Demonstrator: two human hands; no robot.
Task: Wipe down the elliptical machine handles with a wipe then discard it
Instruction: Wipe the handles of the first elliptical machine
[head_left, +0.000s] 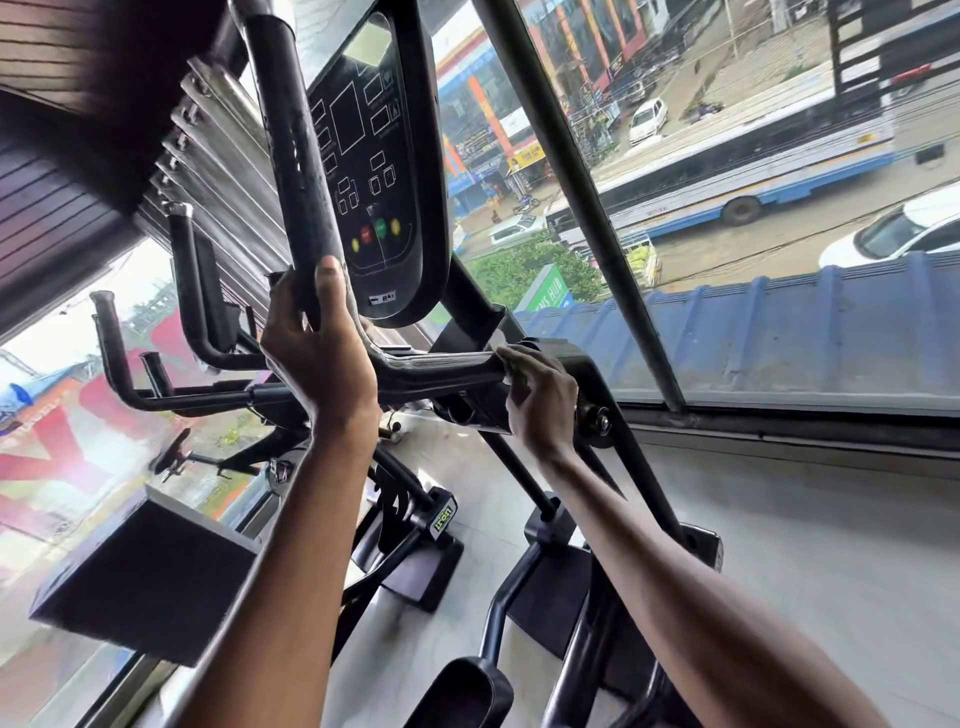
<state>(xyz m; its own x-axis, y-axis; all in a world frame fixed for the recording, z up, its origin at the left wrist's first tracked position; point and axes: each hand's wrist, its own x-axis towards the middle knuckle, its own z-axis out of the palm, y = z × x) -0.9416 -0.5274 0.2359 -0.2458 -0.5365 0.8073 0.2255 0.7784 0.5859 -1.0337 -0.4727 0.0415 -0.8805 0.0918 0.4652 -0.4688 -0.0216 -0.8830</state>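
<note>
Wipe (516, 384): only a small white scrap shows, tucked under the fingers of the right hand (540, 397), pressed onto the cross handle (441, 366) at its right end, where the bar meets the black bracket (576, 364). Right hand's fingers curl over the top of the bar w/ the wipe beneath them. How much of the wipe is bunched under the palm, can't tell.

Left hand (317, 338) grips the bottom of the upright handle (296, 156), thumb on one side, fingers wrapped round the other. That handle is a thick black tube running up and out of the top of the frame; nothing else in this hand.

Between the two hands and just above sits the console (374, 171), black w/ a small pale screen at top and red, green and yellow buttons lower down.

Below the arms: the machine's pedals (467, 691) and black frame on a pale floor (831, 545). Left of it, another machine's handlebars (114, 353).

Beyond, a big window w/ a dark slanted post (587, 208). Outside: blue roofing (779, 322), a white-and-blue bus (727, 171), white cars and shopfronts along a street.
</note>
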